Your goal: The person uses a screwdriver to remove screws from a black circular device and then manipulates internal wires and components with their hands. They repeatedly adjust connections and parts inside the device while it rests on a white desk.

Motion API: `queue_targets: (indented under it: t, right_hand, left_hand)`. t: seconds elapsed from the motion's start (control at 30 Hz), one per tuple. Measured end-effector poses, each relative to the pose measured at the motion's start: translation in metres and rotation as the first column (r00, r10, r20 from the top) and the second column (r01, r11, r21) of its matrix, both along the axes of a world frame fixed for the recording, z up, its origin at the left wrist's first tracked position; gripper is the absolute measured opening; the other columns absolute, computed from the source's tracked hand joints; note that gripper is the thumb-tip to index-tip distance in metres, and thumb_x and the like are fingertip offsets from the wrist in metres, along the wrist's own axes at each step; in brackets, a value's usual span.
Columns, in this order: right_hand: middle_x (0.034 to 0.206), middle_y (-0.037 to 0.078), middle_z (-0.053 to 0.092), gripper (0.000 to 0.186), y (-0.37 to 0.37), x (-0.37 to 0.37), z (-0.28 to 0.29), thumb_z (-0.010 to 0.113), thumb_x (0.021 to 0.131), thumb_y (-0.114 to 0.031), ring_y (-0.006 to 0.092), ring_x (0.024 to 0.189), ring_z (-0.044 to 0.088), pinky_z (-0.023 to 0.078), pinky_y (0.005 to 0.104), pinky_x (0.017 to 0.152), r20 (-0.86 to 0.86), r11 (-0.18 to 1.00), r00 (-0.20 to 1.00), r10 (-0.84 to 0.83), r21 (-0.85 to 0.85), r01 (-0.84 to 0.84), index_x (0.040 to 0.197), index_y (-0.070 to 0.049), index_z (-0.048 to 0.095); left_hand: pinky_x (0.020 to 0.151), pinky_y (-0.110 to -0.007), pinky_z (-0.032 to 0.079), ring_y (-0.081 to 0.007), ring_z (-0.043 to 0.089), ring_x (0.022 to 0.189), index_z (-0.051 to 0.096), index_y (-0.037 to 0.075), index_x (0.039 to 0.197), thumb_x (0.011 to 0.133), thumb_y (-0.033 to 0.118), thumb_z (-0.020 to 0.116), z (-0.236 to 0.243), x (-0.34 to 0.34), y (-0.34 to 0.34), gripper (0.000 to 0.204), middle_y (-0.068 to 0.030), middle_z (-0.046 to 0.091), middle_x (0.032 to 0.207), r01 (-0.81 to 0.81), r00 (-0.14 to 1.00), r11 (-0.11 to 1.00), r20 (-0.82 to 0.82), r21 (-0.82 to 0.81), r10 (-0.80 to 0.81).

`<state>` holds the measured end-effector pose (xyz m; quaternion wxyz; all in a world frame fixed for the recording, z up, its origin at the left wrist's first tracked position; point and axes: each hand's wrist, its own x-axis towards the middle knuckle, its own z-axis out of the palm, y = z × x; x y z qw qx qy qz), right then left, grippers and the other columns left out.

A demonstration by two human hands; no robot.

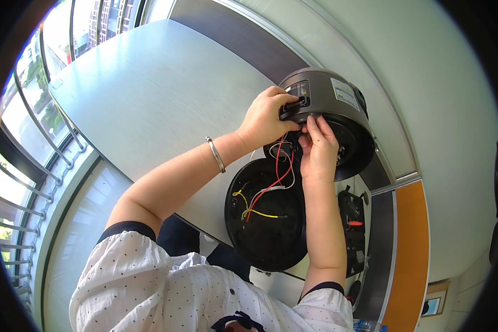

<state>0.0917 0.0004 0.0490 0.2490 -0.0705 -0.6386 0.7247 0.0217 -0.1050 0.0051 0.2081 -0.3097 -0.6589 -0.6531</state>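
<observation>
A grey-brown rice cooker body (322,83) lies tipped on its side at the table's far right, its dark open underside (351,145) facing me. My left hand (266,115) is closed around a black piece (294,106) at the cooker's front panel, thumb below and fingers above. Just under that piece, at the cooker's rim, my right hand (320,150) has its fingertips pinched together; what is between them is hidden. A round black bottom cover (265,243) sits nearer me. Red wires (280,181), white wires and yellow wires (264,214) run over it, some up toward my hands.
The pale table (166,83) stretches to the left. At the right, beyond my right forearm, lies a black tool case (353,213) with a red-handled tool. A grey and orange partition (406,249) stands along the right. Barred windows (25,110) are at the left.
</observation>
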Motion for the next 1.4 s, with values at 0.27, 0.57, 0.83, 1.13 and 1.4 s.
queue_targets:
  t: [0.27, 0.57, 0.83, 1.13, 1.4]
  right_hand:
    - [0.076, -0.004, 0.054, 0.027, 0.006, 0.003, -0.004, 0.061, 0.084, -0.006, 0.0031, 0.066, 0.045, 0.032, 0.0176, 0.054, 0.024, 0.998, 0.998, 0.055, -0.030, -0.054, 0.111, -0.004, 0.060]
    - [0.078, -0.005, 0.055, 0.025, 0.005, 0.004, -0.006, 0.061, 0.083, -0.003, 0.0020, 0.063, 0.043, 0.031, 0.0157, 0.051, 0.009, 0.998, 1.000, 0.025, -0.049, -0.025, 0.108, -0.004, 0.063]
    - [0.077, -0.002, 0.053, 0.028, 0.007, 0.004, -0.006, 0.062, 0.082, -0.003, 0.0048, 0.070, 0.047, 0.036, 0.0171, 0.060, 0.012, 0.996, 0.999, 0.046, -0.072, -0.045, 0.110, -0.002, 0.061]
    - [0.076, -0.003, 0.057, 0.019, 0.003, 0.005, -0.007, 0.065, 0.078, -0.005, 0.0032, 0.064, 0.048, 0.033, 0.0157, 0.053, -0.012, 0.997, 0.998, 0.060, -0.057, -0.060, 0.097, -0.005, 0.067]
    - [0.074, -0.003, 0.058, 0.021, 0.006, 0.009, -0.002, 0.063, 0.077, -0.004, 0.0031, 0.062, 0.047, 0.031, 0.0168, 0.053, -0.013, 0.996, 0.997, 0.074, -0.049, -0.074, 0.097, -0.005, 0.067]
  left_hand:
    - [0.082, -0.035, 0.045, -0.0273, 0.052, 0.097, 0.060, 0.004, 0.107, 0.060, 0.012, 0.077, -0.001, 0.000, -0.002, 0.051, -0.0097, 0.056, 0.104, -0.067, 0.991, 0.991, -0.126, -0.114, 0.053]
    - [0.081, -0.035, 0.045, -0.0263, 0.052, 0.094, 0.059, 0.004, 0.103, 0.059, 0.010, 0.076, 0.001, 0.003, 0.001, 0.048, -0.0080, 0.056, 0.098, -0.099, 0.993, 0.987, -0.083, -0.129, 0.089]
    - [0.088, -0.037, 0.043, -0.0301, 0.051, 0.102, 0.062, 0.004, 0.103, 0.059, 0.019, 0.075, 0.005, -0.002, -0.002, 0.048, -0.0118, 0.056, 0.100, -0.071, 0.991, 0.984, -0.127, -0.166, 0.050]
    - [0.081, -0.034, 0.047, -0.0252, 0.055, 0.094, 0.061, 0.005, 0.100, 0.060, 0.014, 0.077, 0.002, -0.010, 0.001, 0.045, -0.0077, 0.057, 0.097, -0.030, 0.996, 0.989, -0.085, -0.143, 0.018]
    - [0.073, -0.032, 0.049, -0.0226, 0.055, 0.088, 0.061, 0.003, 0.104, 0.059, 0.011, 0.078, 0.007, -0.008, 0.002, 0.048, -0.0080, 0.057, 0.097, 0.022, 0.995, 0.989, -0.093, -0.149, -0.036]
